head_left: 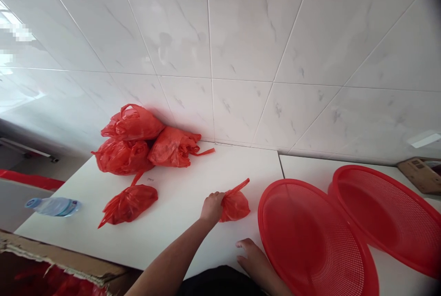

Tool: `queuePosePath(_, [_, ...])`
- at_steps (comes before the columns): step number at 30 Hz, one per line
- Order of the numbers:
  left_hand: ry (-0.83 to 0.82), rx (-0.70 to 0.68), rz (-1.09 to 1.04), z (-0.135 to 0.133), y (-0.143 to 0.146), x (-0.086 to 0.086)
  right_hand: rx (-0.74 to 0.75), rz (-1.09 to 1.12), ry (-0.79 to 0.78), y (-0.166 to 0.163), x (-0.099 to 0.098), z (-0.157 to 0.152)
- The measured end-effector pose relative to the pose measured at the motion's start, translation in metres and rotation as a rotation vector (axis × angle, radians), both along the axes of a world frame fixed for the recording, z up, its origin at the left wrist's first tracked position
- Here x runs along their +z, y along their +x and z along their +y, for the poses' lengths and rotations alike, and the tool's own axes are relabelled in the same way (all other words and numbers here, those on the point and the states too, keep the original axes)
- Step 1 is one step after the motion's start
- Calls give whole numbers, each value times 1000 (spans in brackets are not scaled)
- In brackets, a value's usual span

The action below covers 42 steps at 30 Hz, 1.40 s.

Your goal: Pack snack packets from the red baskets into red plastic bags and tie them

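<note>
Small red bag point(237, 206) resting on the white surface point(174, 220) just to the right of the left hand point(212, 206), its gathered neck slanting up and away from that hand. The fingers are curled against the bag's left side and appear to grip it, though their tips are hidden. The right hand point(251, 257), nearer the wearer, has thumb and forefinger spread apart and holds nothing visible. Handling is judged to be partway along: beyond the left hand and to its left, three filled red bags point(120, 154) are heaped near the tiled wall, while a lone red bag point(132, 204) lies well to the hand's left; the gripped bag sits apart from both. Whether its neck is knotted cannot be told. In the cardboard box point(86, 264), nearer the wearer and far left of both hands, red plastic remains. A red basket point(336, 259) stands just right of the right hand, with a second basket point(409, 227) farther right.
</note>
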<state>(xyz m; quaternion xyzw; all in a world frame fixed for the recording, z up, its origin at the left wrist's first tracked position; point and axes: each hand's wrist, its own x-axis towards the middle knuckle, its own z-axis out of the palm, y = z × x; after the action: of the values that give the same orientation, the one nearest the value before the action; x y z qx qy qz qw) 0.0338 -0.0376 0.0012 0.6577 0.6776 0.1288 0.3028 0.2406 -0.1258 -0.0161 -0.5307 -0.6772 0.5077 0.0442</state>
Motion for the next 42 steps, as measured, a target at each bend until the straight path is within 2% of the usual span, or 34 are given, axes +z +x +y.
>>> queuePosePath(5, [35, 94, -26, 6, -7, 11, 43, -46, -12, -7, -8, 1])
queuePosePath(10, [52, 156, -34, 13, -8, 17, 56, -73, -22, -11, -8, 3])
queuePosePath(15, [8, 200, -13, 10, -26, 11, 56, -77, -12, -2, -17, 0])
queuePosePath(19, [-45, 244, 5, -5, -45, 3, 65, -95, -11, 1, -33, -3])
queuePosePath(23, [-32, 308, 5, -15, -59, 0, 115, -128, -11, -2, -45, 0])
queuePosePath(29, [38, 374, -10, -14, -82, 8, 112, -142, -16, -3, -36, 6])
queuePosePath(36, [64, 506, 80, -22, -128, 18, 61, -138, -9, 6, -34, -1])
queuePosePath(42, [38, 751, 259, -50, -183, 30, 43, -146, 9, 8, -35, -5])
